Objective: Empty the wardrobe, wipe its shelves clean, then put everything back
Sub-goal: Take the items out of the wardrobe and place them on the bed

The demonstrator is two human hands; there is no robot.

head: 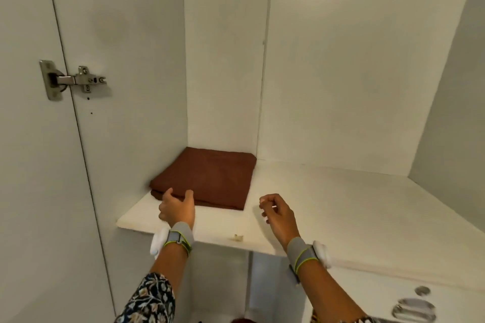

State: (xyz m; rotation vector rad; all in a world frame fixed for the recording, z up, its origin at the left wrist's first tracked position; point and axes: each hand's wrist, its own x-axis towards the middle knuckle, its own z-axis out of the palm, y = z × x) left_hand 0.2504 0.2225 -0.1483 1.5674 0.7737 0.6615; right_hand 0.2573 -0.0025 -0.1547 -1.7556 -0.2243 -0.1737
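A folded brown cloth (210,178) lies flat in the left back corner of a white wardrobe shelf (341,212). My left hand (177,208) hovers at the cloth's front edge, fingers spread and curved, holding nothing. My right hand (278,214) is raised over the bare shelf to the right of the cloth, fingers loosely curled and apart, empty. Both wrists wear grey bands with white trackers.
The wardrobe's left side wall carries a metal hinge (70,80) where the open door joins. White back panels (354,73) close the compartment. A small chip (237,237) marks the shelf's front edge. A lower door with a shiny handle (414,308) is at bottom right.
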